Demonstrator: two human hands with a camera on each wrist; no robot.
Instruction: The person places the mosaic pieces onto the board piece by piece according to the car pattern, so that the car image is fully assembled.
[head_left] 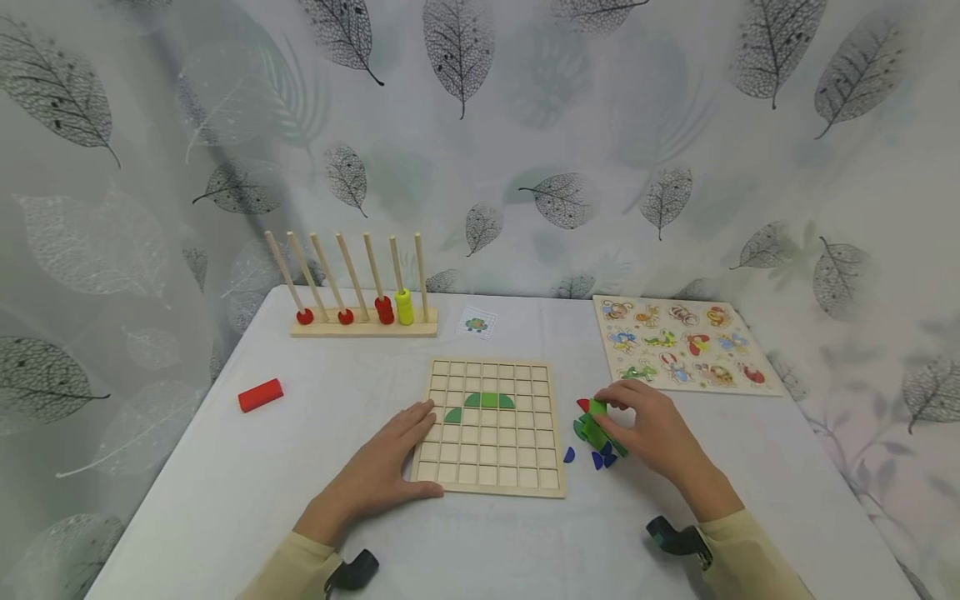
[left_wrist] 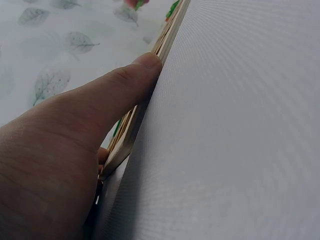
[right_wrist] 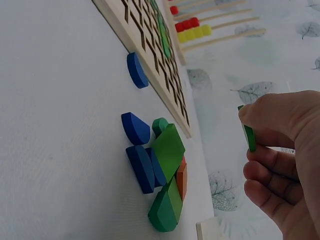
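The left hand lies at the near left corner of the grid board. Its fingers are extended, touching the left rim; the thumb rests along the near edge. This placement probably keeps the board from sliding on the table.

The right hand pinches a thin green piece between thumb and forefinger, lifted apart from the loose pieces. The fingertip pinch suits so small a part. The remaining fingers are bent and appear to bear no load.

The loose pieces, including several blue pieces, lie just right of the board, presumably for short reach. Four green pieces are seated in its cells: one square flanked by two curved pieces, and a third curved piece below left.

Farther back are a red cylinder, a puzzle board, a peg rack and a picture card, likely positioned to stay visible.
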